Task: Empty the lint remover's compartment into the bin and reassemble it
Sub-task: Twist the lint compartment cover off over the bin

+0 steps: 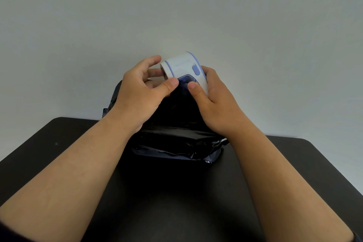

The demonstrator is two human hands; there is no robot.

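A white lint remover with blue trim and a blue oval button is held above the bin, which is lined with a black plastic bag. My right hand wraps its right side, thumb on the translucent blue compartment at its underside. My left hand grips the left end, its thumb pressed on the compartment's edge and fingers curled around the head. The compartment sits in the body; its contents are hidden.
The bin stands at the far edge of a dark table, against a plain pale wall. Both my forearms reach across the table top. The bag's crumpled rim hangs over the bin's near side.
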